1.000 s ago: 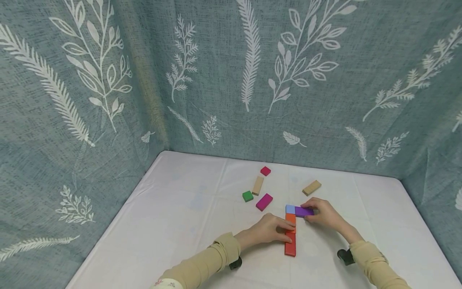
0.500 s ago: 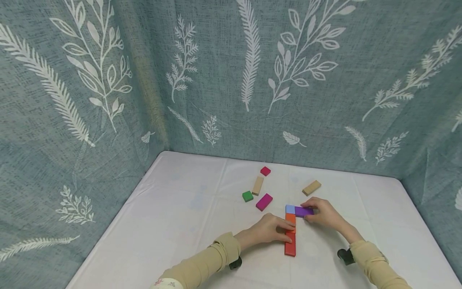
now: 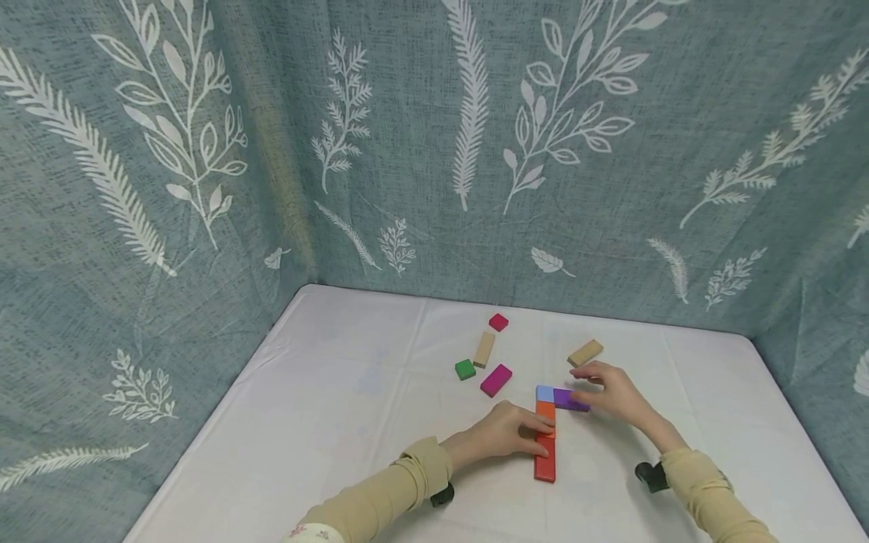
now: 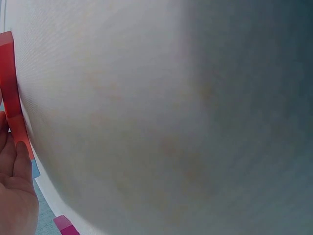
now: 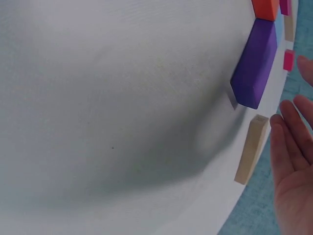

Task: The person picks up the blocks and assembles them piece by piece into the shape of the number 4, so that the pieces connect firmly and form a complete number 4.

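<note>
A row of blocks lies on the white table: a red block (image 3: 545, 466), an orange block (image 3: 545, 411) and a light blue block (image 3: 545, 393). A purple block (image 3: 565, 400) extends right from the blue one, forming a corner. My left hand (image 3: 498, 430) rests at the row's left side, thumb on the red block and fingertips on the orange one. In the left wrist view its fingers (image 4: 22, 164) lie fairly straight along the orange block. My right hand (image 3: 614, 394) hovers just above and right of the purple block, fingers spread; the right wrist view shows a gap between them.
Behind the row lie a magenta block (image 3: 496, 381), a green block (image 3: 465, 369), a plain wooden block (image 3: 484, 350) and a small crimson block (image 3: 498, 323). Another wooden block (image 3: 585, 353) lies beyond my right hand. A patterned curtain (image 3: 434, 151) borders the table (image 3: 353, 347).
My right hand has let go of the purple block and lifted slightly up and right, its fingers spreading. The left hand and the row of blocks have stayed in place.
</note>
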A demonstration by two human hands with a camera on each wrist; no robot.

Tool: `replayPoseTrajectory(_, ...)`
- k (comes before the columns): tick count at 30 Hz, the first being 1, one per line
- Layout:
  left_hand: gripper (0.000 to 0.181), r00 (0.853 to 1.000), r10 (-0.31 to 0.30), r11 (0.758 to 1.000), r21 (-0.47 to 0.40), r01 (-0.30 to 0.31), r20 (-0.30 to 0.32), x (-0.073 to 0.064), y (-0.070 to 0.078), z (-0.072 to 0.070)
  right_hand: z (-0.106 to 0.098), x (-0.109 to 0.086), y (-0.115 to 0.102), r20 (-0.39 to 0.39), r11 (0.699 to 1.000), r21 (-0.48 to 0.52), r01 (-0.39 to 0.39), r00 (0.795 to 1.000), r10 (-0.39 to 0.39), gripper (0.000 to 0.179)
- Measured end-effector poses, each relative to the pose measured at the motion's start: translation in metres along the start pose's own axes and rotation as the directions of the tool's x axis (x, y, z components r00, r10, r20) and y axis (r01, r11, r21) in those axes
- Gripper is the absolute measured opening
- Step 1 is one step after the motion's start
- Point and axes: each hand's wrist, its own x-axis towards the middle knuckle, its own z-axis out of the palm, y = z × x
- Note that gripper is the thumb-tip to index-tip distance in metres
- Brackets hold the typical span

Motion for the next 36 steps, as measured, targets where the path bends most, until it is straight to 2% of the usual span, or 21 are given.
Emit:
replayPoseTrajectory(10,0.037,1.000,0.008,1.000,-0.016,-0.008,0.004,-0.002,0.002,-0.002,-0.006,0.003,0.002,-0.012,0.998,0.024,-0.057,0.998,0.058,0.039)
replayPoseTrajectory(22,0.037,1.000,0.004,1.000,-0.002,-0.004,0.001,-0.001,0.002,-0.001,-0.013,0.008,0.007,-0.067,0.995,0.053,-0.079,0.994,0.083,0.036)
replayPoseTrajectory(30,0.038,1.000,-0.004,1.000,-0.003,0.004,0.006,-0.001,0.001,0.000,-0.019,0.012,0.006,-0.131,0.991,0.059,-0.123,0.983,0.130,0.036)
replayPoseTrajectory(36,0.037,1.000,0.006,1.000,-0.008,-0.006,0.003,-0.001,0.001,0.000,-0.023,0.013,0.007,-0.183,0.984,0.071,-0.165,0.967,0.175,0.043)
